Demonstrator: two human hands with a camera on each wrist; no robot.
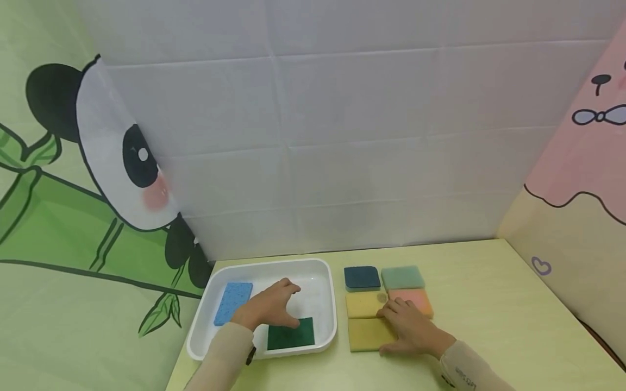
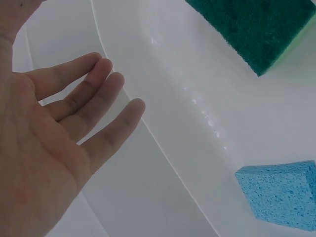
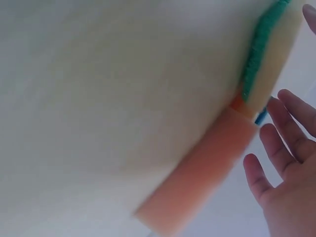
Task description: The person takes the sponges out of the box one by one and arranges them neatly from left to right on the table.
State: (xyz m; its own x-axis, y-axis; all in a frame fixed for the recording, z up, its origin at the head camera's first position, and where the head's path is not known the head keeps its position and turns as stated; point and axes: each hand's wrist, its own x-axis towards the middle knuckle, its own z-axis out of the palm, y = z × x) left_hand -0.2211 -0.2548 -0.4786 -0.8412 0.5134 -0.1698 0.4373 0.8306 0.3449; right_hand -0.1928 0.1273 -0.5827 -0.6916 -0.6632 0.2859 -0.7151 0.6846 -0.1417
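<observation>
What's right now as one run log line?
left hand: above white tray | in tray: blue sponge, green sponge | right hand: at mustard sponge, contact unclear | nearby: pink sponge, yellow sponge

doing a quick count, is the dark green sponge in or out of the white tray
In: the dark green sponge lies inside the white tray, within its rim.

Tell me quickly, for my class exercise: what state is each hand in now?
Left hand: open, over the white tray, holding nothing.
Right hand: open, at the near yellow sponge, not gripping it; contact can't be told.
</observation>
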